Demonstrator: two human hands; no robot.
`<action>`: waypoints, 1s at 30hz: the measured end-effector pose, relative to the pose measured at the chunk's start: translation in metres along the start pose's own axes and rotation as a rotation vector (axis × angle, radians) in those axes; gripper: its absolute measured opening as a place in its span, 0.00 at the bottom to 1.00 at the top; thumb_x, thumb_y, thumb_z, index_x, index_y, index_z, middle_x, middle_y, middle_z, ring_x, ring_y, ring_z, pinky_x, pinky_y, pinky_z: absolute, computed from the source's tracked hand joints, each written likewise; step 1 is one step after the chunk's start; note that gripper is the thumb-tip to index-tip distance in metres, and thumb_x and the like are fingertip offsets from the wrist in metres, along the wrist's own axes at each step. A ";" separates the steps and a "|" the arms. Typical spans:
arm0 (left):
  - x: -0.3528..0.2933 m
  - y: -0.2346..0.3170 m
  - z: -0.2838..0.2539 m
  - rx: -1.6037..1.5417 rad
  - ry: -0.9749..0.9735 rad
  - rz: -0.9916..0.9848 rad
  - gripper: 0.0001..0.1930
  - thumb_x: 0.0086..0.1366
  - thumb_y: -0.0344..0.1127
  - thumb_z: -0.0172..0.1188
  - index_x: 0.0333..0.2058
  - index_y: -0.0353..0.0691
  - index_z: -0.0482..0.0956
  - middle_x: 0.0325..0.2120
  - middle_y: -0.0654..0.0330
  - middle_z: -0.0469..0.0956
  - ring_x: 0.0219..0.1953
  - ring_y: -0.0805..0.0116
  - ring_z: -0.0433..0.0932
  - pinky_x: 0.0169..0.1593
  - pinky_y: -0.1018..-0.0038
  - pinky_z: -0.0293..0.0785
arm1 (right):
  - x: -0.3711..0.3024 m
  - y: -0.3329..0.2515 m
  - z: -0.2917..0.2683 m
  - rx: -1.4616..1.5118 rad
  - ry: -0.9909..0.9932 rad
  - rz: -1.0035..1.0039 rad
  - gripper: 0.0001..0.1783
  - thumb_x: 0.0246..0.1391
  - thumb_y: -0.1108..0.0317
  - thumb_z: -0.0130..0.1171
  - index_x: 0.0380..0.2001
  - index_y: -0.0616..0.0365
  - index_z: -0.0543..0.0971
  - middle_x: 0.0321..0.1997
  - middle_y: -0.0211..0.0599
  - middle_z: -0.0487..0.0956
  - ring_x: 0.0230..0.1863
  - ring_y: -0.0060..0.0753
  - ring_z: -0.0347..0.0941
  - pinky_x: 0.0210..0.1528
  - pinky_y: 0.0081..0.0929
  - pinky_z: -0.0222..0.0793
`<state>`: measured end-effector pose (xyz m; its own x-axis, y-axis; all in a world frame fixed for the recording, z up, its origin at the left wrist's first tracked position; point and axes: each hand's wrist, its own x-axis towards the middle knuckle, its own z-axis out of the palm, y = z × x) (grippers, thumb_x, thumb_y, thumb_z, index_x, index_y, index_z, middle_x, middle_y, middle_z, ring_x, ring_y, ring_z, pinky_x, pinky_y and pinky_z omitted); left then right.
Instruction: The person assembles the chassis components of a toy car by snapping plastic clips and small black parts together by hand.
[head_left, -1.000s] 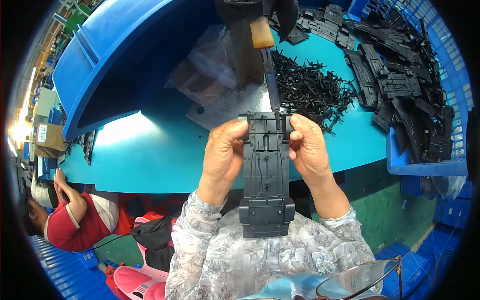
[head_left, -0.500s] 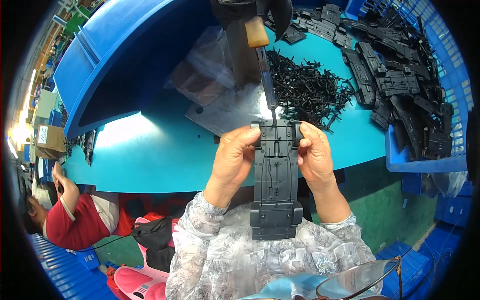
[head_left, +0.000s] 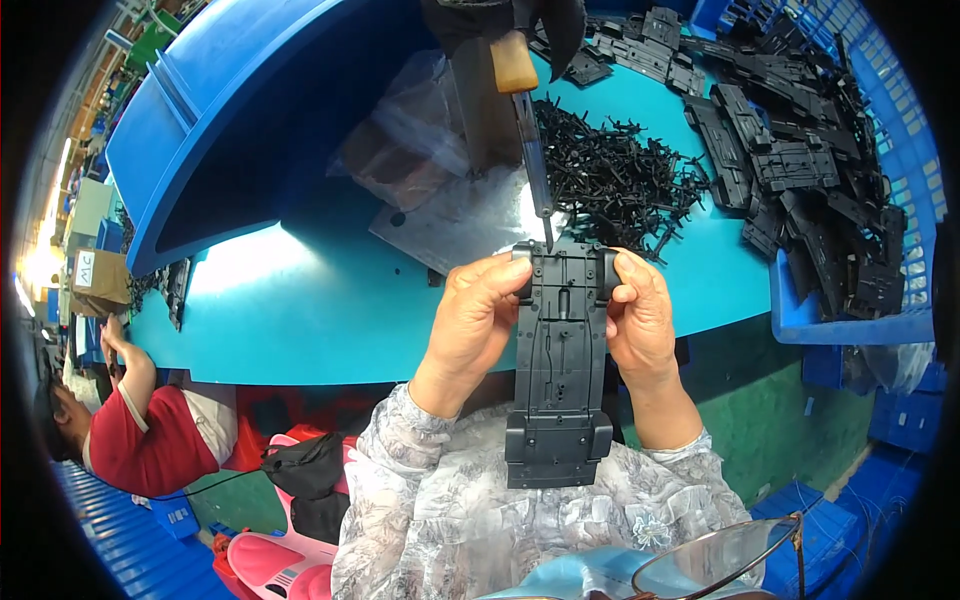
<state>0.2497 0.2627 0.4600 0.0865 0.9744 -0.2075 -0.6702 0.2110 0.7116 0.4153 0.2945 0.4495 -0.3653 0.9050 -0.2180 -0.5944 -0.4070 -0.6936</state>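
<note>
Between my hands is a long black plastic toy-car chassis (head_left: 562, 360), its ribbed side with screw holes facing up. My left hand (head_left: 470, 315) pinches its far left corner, thumb on top. At the far right corner, my right hand (head_left: 643, 320) grips it with thumb and curled fingers. A soldering-iron-like tool (head_left: 534, 150) with a yellowish handle hangs down from above. Its thin tip ends at the chassis's far edge, left of the middle; whether it touches cannot be told. Beyond the tool lies a heap of small black plastic parts (head_left: 625, 180).
A large blue bin (head_left: 190, 130) lies tipped at the left on the teal table (head_left: 330, 340). On the right, a blue basket (head_left: 860, 328) is heaped with black chassis (head_left: 790, 165). A clear plastic bag (head_left: 410, 130) and a grey plate (head_left: 440, 230) lie behind. A person in red (head_left: 150, 440) sits at left.
Both hands have shifted the chassis slightly right and toward me. The tool's tip now sits nearer its far left corner. The person at left has moved a little.
</note>
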 end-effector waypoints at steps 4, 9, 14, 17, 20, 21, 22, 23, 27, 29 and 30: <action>0.002 -0.001 -0.001 0.034 -0.017 0.014 0.14 0.59 0.36 0.52 0.37 0.30 0.75 0.31 0.59 0.77 0.31 0.74 0.75 0.35 0.80 0.71 | 0.000 0.001 -0.004 0.055 -0.032 -0.007 0.14 0.56 0.63 0.48 0.34 0.66 0.72 0.19 0.25 0.73 0.13 0.10 0.63 0.10 0.07 0.59; 0.001 0.000 0.002 0.037 -0.017 0.005 0.14 0.59 0.36 0.52 0.37 0.31 0.75 0.30 0.60 0.77 0.30 0.76 0.75 0.34 0.81 0.70 | -0.002 -0.001 -0.003 0.035 -0.029 -0.022 0.15 0.56 0.63 0.48 0.35 0.67 0.72 0.20 0.26 0.73 0.12 0.10 0.63 0.10 0.07 0.58; -0.001 0.000 0.004 0.035 0.000 -0.011 0.14 0.59 0.36 0.53 0.36 0.31 0.75 0.29 0.60 0.78 0.29 0.76 0.75 0.34 0.81 0.70 | -0.003 -0.001 0.002 -0.028 0.072 -0.017 0.16 0.56 0.61 0.47 0.35 0.67 0.72 0.18 0.24 0.73 0.09 0.12 0.60 0.08 0.08 0.54; -0.001 0.001 0.004 0.032 -0.010 -0.018 0.13 0.59 0.36 0.53 0.36 0.30 0.75 0.29 0.60 0.78 0.29 0.76 0.75 0.35 0.81 0.70 | -0.005 -0.001 -0.001 0.001 0.034 -0.033 0.17 0.56 0.61 0.47 0.35 0.68 0.72 0.19 0.26 0.74 0.09 0.11 0.60 0.08 0.07 0.54; -0.001 0.001 0.005 0.034 -0.016 -0.021 0.14 0.59 0.36 0.53 0.37 0.30 0.75 0.29 0.60 0.78 0.30 0.76 0.75 0.35 0.81 0.70 | -0.005 -0.001 0.000 -0.007 0.033 -0.041 0.17 0.56 0.61 0.47 0.36 0.68 0.72 0.20 0.27 0.74 0.09 0.10 0.60 0.08 0.07 0.54; -0.001 0.002 0.005 0.034 -0.016 -0.013 0.14 0.59 0.36 0.53 0.37 0.30 0.75 0.29 0.60 0.78 0.30 0.76 0.75 0.35 0.81 0.70 | -0.005 0.000 0.001 -0.011 0.042 -0.039 0.17 0.56 0.61 0.47 0.36 0.68 0.72 0.20 0.27 0.74 0.09 0.10 0.60 0.08 0.07 0.54; -0.001 0.002 0.005 0.034 -0.015 -0.013 0.14 0.59 0.36 0.53 0.37 0.30 0.75 0.29 0.60 0.78 0.30 0.76 0.75 0.35 0.81 0.70 | -0.005 0.000 0.001 -0.014 0.050 -0.037 0.17 0.55 0.61 0.47 0.37 0.68 0.72 0.20 0.27 0.74 0.09 0.11 0.60 0.08 0.07 0.54; 0.000 0.002 0.005 0.028 -0.021 -0.021 0.14 0.59 0.36 0.53 0.37 0.30 0.75 0.29 0.60 0.78 0.30 0.76 0.75 0.35 0.81 0.70 | -0.004 0.000 0.000 -0.015 0.052 -0.038 0.17 0.55 0.61 0.47 0.37 0.68 0.72 0.20 0.27 0.74 0.09 0.11 0.60 0.08 0.07 0.54; 0.001 0.000 0.003 0.016 -0.020 -0.006 0.14 0.58 0.35 0.54 0.38 0.30 0.75 0.31 0.59 0.77 0.31 0.76 0.75 0.35 0.81 0.70 | -0.005 -0.002 -0.001 0.000 0.004 -0.040 0.17 0.55 0.61 0.48 0.37 0.68 0.71 0.20 0.25 0.73 0.11 0.09 0.61 0.09 0.07 0.56; 0.000 0.001 0.002 0.019 -0.022 -0.019 0.14 0.58 0.35 0.54 0.38 0.29 0.75 0.31 0.59 0.77 0.31 0.75 0.75 0.36 0.81 0.70 | -0.006 -0.003 -0.001 0.008 -0.025 -0.032 0.16 0.56 0.62 0.48 0.37 0.67 0.71 0.20 0.25 0.72 0.13 0.08 0.62 0.10 0.07 0.58; 0.000 0.002 0.002 0.021 -0.026 -0.034 0.14 0.58 0.35 0.54 0.38 0.29 0.75 0.32 0.58 0.77 0.32 0.75 0.75 0.36 0.81 0.70 | -0.006 -0.002 -0.001 0.004 -0.017 -0.035 0.17 0.55 0.62 0.48 0.38 0.67 0.71 0.21 0.25 0.72 0.14 0.07 0.62 0.10 0.06 0.58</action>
<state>0.2501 0.2628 0.4626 0.1278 0.9683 -0.2146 -0.6507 0.2452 0.7187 0.4194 0.2896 0.4518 -0.3561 0.9166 -0.1818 -0.6101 -0.3754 -0.6978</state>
